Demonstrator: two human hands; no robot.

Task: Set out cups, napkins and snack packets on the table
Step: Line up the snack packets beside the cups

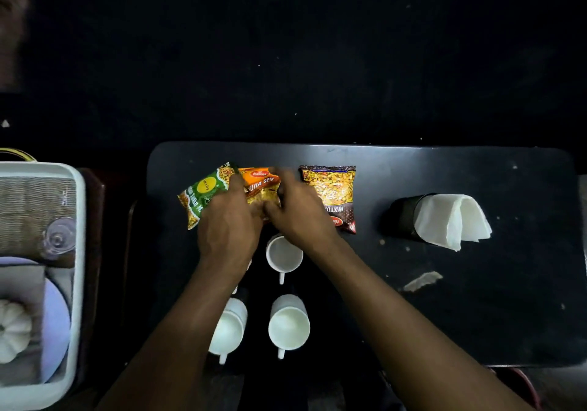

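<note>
Three snack packets lie in a row at the far side of the black table: a green packet, an orange packet and a brown packet. My left hand grips the green packet's right edge, tilting it. My right hand pinches the orange packet's lower right side. White cups stand nearer me: one just below my hands, two more at the front; a further cup is mostly hidden under my left wrist. White napkins stick out of a dark holder on the right.
A white tray stands left of the table, holding a woven mat, a clear glass, a pale plate and a white pumpkin-shaped piece. A scrap of paper and crumbs lie on the table's right part.
</note>
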